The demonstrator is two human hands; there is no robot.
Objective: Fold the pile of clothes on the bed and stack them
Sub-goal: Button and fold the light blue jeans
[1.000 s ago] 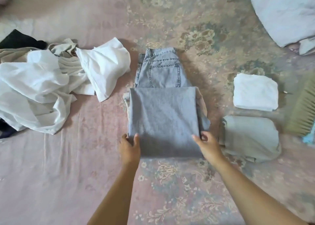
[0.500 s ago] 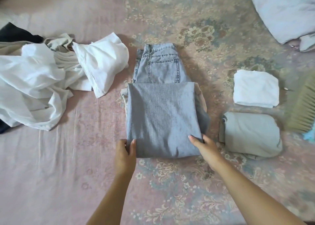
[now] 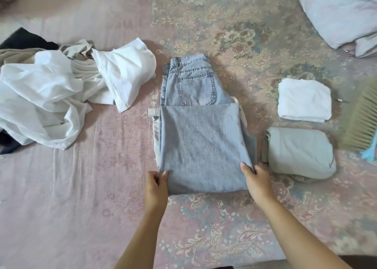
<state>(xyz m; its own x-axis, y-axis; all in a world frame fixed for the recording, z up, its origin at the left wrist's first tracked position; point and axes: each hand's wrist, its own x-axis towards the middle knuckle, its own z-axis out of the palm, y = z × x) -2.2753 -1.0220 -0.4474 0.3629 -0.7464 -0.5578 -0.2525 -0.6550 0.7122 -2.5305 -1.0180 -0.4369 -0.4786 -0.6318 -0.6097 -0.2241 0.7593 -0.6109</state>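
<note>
jeans (image 3: 201, 144): half-folded, frame centre, on bed (image 3: 61, 207) | left hand (image 3: 156, 189): fingers pinching lower-left corner | right hand (image 3: 258, 184): fingers clamped on lower-right edge | unfolded pile (image 3: 51, 97): left

Two folded garments (image 3: 304, 100), one jeans (image 3: 200, 142)

My left hand (image 3: 156, 187): now pinches the jeans (image 3: 201, 146) near corner.
My right hand (image 3: 257, 182): now grips the jeans' right edge.
</note>
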